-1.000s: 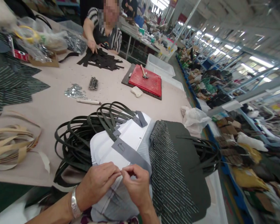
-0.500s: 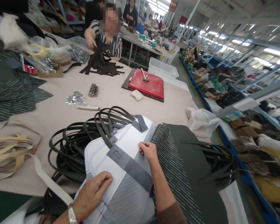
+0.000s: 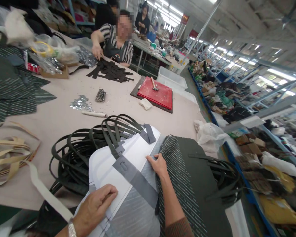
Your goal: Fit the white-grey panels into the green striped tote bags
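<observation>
A stack of white panels [image 3: 98,163] lies tilted in front of me, with black strap handles [image 3: 69,164] looping out on its far left. Grey strips [image 3: 135,177] with a slotted end cross the top panel and the greyish, see-through lining [image 3: 135,205]. My left hand [image 3: 98,204] rests on the panel's near edge, its fingers folded together; anything inside them is hidden. By the seam of panel and lining is my right hand [image 3: 159,166], thumb and fingers apart, touching the lining. Dark striped fabric [image 3: 175,171] spreads open to its right.
A hammer [image 3: 154,85] lies on a red board [image 3: 158,95]. Metal pieces [image 3: 81,102], a white-handled tool [image 3: 94,114] and coiled beige tape [image 3: 8,158] are on the table. Across it, a co-worker [image 3: 113,46] handles dark strips [image 3: 111,69]. A plastic bag [image 3: 209,133] sits at the right edge.
My right hand's thumb and fingers have spread from a closed pinch. My left hand stays nearly in place. The co-worker's hand has lowered onto the dark strips.
</observation>
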Available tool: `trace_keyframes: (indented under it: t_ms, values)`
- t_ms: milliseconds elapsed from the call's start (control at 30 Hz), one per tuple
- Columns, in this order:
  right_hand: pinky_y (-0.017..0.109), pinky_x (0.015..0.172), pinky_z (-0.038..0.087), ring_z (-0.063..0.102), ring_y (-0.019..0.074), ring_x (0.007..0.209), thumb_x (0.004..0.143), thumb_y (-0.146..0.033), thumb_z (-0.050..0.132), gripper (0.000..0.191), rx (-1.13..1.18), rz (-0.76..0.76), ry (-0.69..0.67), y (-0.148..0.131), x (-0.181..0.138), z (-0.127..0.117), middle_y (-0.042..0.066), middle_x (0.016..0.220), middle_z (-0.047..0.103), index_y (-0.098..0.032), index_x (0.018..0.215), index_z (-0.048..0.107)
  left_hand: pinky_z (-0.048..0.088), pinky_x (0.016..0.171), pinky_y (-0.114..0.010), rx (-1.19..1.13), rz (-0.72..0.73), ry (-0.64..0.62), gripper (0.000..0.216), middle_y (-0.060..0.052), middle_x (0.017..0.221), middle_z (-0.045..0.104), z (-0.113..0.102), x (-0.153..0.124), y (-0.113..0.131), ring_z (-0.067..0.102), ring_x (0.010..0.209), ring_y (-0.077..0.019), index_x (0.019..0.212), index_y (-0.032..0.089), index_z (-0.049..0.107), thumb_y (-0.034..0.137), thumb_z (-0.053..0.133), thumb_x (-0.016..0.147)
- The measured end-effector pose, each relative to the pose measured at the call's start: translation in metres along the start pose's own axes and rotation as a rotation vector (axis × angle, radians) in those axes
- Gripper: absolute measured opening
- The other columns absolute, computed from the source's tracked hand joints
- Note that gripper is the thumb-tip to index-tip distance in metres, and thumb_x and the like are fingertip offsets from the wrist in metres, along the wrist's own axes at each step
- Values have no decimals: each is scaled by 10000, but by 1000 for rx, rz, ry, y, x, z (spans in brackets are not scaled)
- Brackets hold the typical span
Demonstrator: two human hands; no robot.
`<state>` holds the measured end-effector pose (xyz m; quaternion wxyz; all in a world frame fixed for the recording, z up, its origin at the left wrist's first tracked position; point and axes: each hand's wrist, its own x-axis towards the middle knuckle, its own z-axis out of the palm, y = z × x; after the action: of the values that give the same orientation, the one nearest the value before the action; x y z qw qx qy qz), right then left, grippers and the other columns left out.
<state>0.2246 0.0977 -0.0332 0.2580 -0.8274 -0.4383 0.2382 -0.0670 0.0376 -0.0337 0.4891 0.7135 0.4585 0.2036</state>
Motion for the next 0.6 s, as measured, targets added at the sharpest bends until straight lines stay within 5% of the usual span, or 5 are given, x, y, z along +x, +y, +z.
trace_keyframes:
  t_ms: [100, 267, 433, 600]
  values:
    - [288, 732, 482, 652, 199, 702, 851, -425, 607, 324, 17, -117, 26, -30, -18, 12, 25, 720, 669, -159, 1032, 636, 468, 701, -225, -56, -29, -45, 281, 21, 800, 699, -3, 1, 1, 653, 748, -148, 823, 235, 650, 426, 484, 947]
    - [313, 817, 489, 632, 217, 896, 847, -302, 668, 306, -110, -619, -124, -102, -54, 61, 54, 970, 698, -206, 1134, 620, 492, 761, -224, -172, -44, -88, 224, -9, 845, 733, -6, 4, 4, 677, 814, -160, 862, 223, 717, 360, 546, 907]
    - [374, 792, 507, 624, 281, 947, 848, -288, 689, 340, -390, -607, -192, -137, -60, 85, 127, 1025, 673, -156, 1147, 597, 516, 759, -232, -202, 17, -99, 243, -25, 856, 747, -10, 2, 7, 694, 823, -173, 914, 242, 756, 377, 554, 903]
    - [325, 738, 490, 637, 241, 863, 858, -230, 607, 106, -398, -656, -144, -143, -54, 52, 93, 924, 677, -176, 943, 637, 505, 647, -208, -215, 40, -115, 263, 0, 718, 714, -16, -18, 23, 674, 688, -155, 764, 239, 730, 405, 571, 892]
